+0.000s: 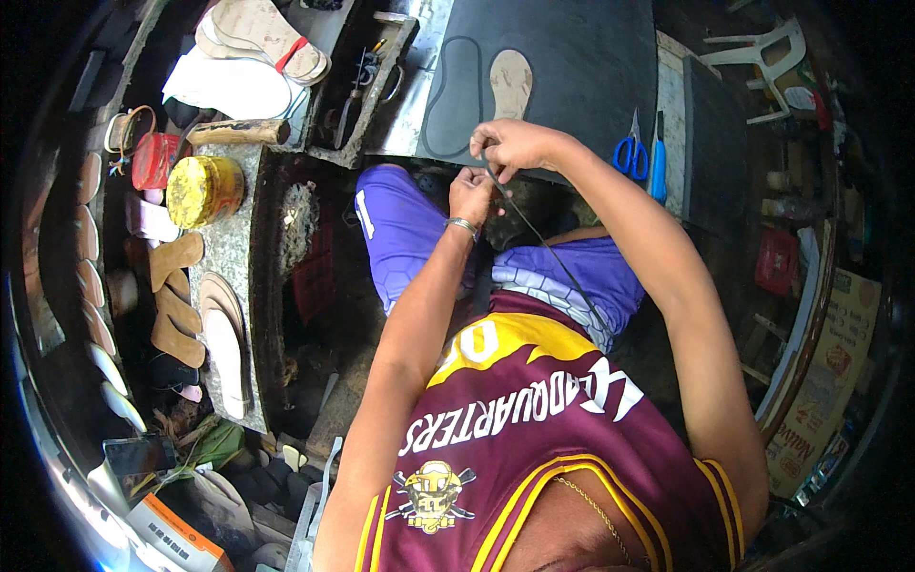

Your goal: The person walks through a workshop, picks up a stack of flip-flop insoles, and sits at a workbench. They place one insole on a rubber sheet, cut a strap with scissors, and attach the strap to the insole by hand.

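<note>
A thin dark strip runs from my fingers down across my lap. My right hand pinches it near the front edge of the dark table sheet. Just below and to the left, my left hand is closed on the same strip, close to the right fingers. Beyond my hands, a pale shoe sole lies flat on the sheet. To its left, a dark strip loop forms a sole-like outline. Where the strip's upper end sits between my fingers is too small to tell.
Blue-handled scissors and a blue cutter lie at the table's right. A tool tray and stacked soles are at the far left. A yellow tub and a red container stand on the left bench.
</note>
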A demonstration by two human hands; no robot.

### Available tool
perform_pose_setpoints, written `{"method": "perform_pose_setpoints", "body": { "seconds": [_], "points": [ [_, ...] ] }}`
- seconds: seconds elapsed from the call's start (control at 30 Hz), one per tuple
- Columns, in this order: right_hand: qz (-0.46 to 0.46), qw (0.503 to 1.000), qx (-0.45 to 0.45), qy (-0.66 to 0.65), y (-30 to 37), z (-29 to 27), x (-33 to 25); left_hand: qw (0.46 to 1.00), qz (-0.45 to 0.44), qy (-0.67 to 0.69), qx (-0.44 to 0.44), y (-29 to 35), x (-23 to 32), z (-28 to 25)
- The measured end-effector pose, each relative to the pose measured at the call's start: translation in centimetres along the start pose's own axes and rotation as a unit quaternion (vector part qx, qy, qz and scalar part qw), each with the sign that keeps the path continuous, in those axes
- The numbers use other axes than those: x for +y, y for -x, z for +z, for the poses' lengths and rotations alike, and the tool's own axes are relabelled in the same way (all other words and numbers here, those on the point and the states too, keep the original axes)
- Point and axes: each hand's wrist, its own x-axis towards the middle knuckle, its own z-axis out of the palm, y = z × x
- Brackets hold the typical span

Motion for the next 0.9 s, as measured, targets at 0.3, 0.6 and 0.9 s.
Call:
{"method": "perform_pose_setpoints", "body": {
  "seconds": [0.3, 0.6, 0.9],
  "points": [
    [0.158, 0.984, 0.081, 0.016, 3.2, -0.4, -0.3, 0.999, 0.004, -0.046, 0.008, 0.7, 0.8, -0.4],
    [-0.205, 0.784, 0.124, 0.572, 4.4, 2.2, -2.3, 0.999, 0.030, -0.039, 0.005, 1.0, 0.3, -0.2],
    [-0.209, 0.761, 0.166, 0.592, 3.9, 1.5, -0.6, 0.999, 0.035, -0.009, 0.010, 0.0, 0.2, -0.2]
  ]
}}
